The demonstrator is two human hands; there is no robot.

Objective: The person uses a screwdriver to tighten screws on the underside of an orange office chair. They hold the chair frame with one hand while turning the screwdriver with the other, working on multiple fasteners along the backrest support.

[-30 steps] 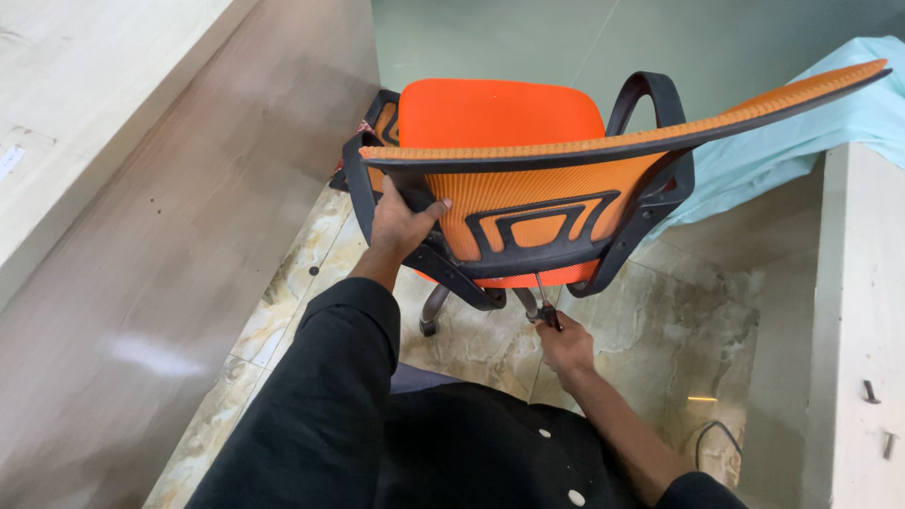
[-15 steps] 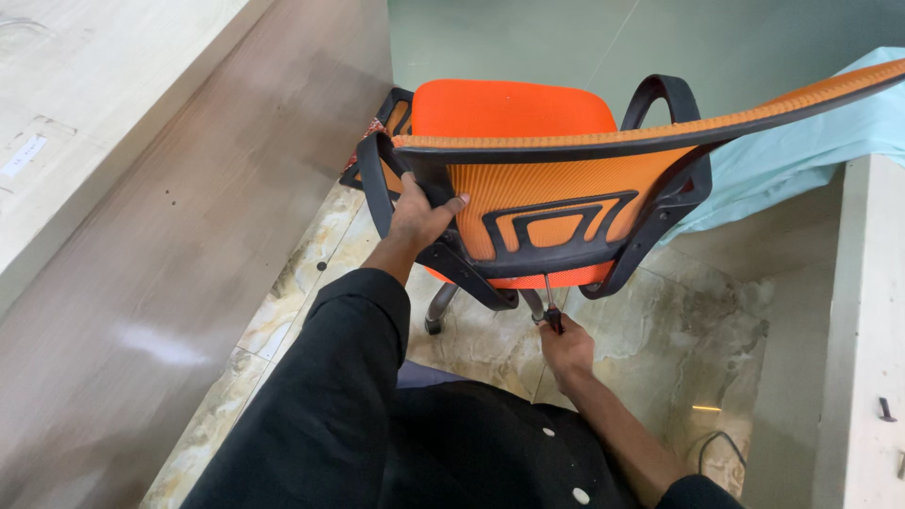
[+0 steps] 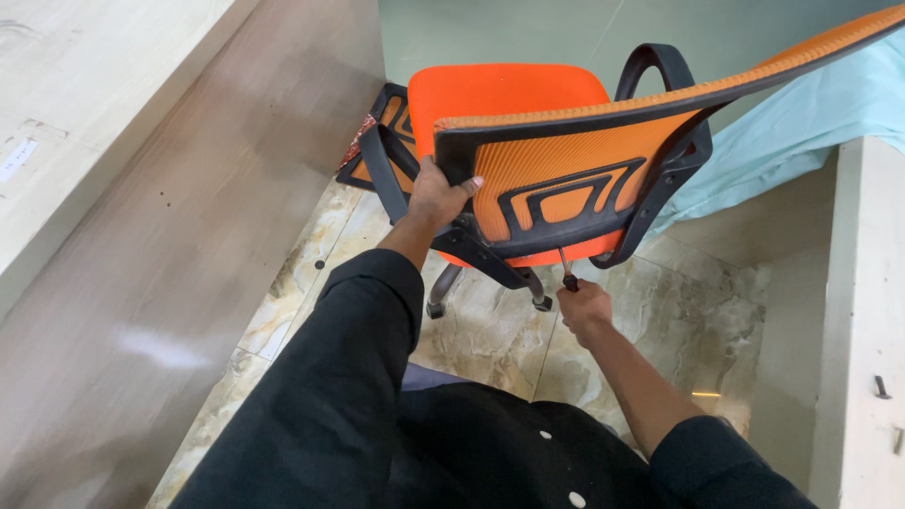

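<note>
Chair point(image 3: 566, 179) sits at 12 o'clock, tipped toward the camera on the tile floor point(image 3: 490, 330). Left hand point(image 3: 436, 196) is wrapped around the backrest's black frame at its left corner. Right hand point(image 3: 584, 306) is fisted around a screwdriver point(image 3: 566, 269), shaft pointing up under the backrest.

Risks: 1-handed hold, so the chair could roll or swing on its casters; the tip could slip off the fastener.

Fastener itself isn't visible, and the base is mostly hidden behind the backrest.

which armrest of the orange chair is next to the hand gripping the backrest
The black armrest at the picture's left, right beside the left hand. The other armrest loops up past the seat's far edge, away from both hands.
</note>
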